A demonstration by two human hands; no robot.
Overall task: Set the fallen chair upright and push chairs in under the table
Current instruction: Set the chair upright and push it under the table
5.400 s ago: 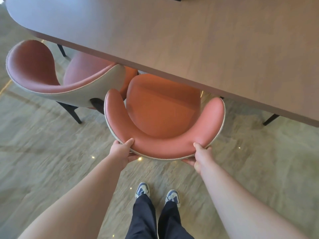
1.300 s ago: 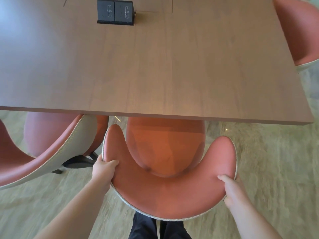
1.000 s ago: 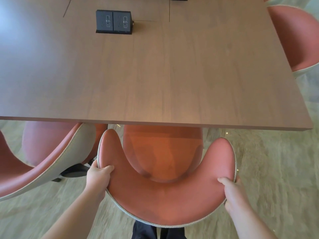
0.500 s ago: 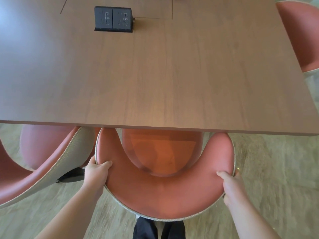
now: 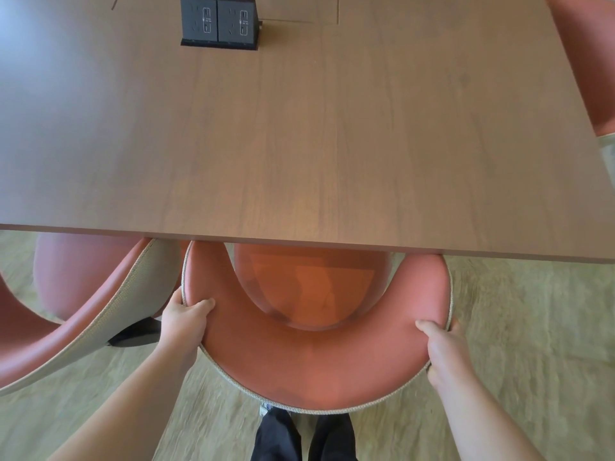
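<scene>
Trouser legs [image 5: 303, 437] stand directly behind the terracotta tub chair [image 5: 312, 357], centring the body for a straight push. Left hand [image 5: 184, 322] and right hand [image 5: 444, 349] each form a clenched grip on opposite sides of the curved backrest rim, likely so the chair tracks without twisting. Its seat sits partly beneath the wooden surface [image 5: 299, 144] edge, arm tips just under it. A neighbouring chair [image 5: 83, 314] stands angled beside it on the left. A power socket module [image 5: 218, 21] sits farther back.
</scene>
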